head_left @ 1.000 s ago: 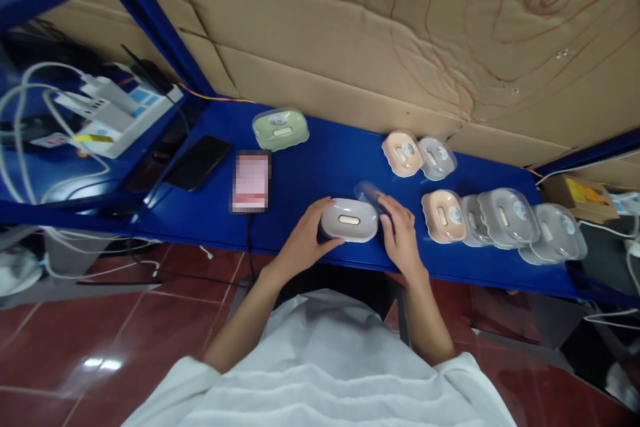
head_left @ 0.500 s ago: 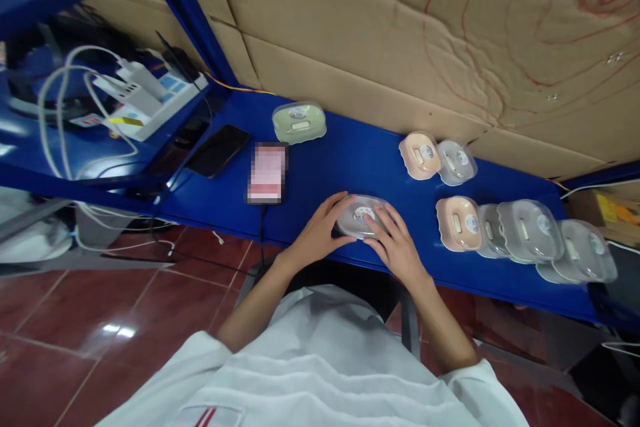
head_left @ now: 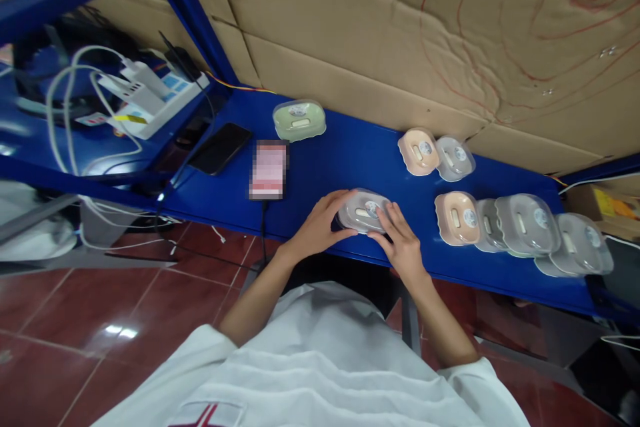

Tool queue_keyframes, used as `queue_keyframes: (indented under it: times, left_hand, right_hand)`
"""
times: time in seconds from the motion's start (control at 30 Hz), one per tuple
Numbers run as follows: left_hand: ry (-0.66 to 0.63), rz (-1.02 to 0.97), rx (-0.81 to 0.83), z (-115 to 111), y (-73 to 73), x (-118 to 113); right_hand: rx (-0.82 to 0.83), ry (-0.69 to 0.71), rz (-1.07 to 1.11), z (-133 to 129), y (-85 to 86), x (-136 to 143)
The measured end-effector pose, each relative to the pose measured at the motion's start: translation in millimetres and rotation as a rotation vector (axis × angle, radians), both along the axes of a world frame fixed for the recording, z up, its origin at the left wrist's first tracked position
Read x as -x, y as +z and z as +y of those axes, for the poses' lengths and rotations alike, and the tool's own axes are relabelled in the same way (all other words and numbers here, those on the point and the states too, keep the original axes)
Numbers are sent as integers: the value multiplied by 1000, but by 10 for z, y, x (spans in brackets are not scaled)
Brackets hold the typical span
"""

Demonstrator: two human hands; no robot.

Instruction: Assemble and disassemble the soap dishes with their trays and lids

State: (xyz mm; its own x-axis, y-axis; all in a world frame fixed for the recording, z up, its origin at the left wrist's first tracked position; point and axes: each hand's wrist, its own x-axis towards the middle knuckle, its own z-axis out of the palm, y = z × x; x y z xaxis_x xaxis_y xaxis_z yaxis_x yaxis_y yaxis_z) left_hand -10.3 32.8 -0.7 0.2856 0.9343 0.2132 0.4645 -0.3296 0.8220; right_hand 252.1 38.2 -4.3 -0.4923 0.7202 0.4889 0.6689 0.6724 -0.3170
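Observation:
A grey soap box [head_left: 364, 212] with a clear lid, a white bar-shaped part and a round sticker is at the blue table's front edge. My left hand [head_left: 321, 221] grips its left end, thumb at the near side and fingers over the far side. At the right end, my right hand [head_left: 399, 235] holds it the same way, thumb near and fingers bent round the lid. Both palms face the box. Its underside is hidden.
Peach soap boxes [head_left: 457, 218] and grey soap boxes [head_left: 527, 223] stand to the right, some stacked. A green soap box [head_left: 300, 121] is at the back. Left of me lie a lit phone [head_left: 269, 171], a dark phone [head_left: 221, 148] and a power strip [head_left: 165, 110] with cables.
My right fingers have drawn back from the lid's top to the right end, uncovering the sticker and white part. The box has turned or tilted slightly. My left hand keeps its hold.

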Motion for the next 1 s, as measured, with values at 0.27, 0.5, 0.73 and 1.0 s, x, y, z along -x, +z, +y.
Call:
queue_keyframes:
  times: [0.27, 0.5, 0.73, 1.0]
  left_hand:
    - [33, -79, -35, -6, -76, 9]
    - [37, -12, -91, 15, -124, -32]
    - [29, 65, -117, -36, -141, -57]
    - [113, 127, -136, -62, -97, -89]
  right_hand:
    - [43, 96, -58, 22, 20, 23]
    - [126, 97, -21, 67, -25, 29]
    - [297, -5, 192, 156, -115, -37]
    - [435, -73, 407, 263, -195, -69]
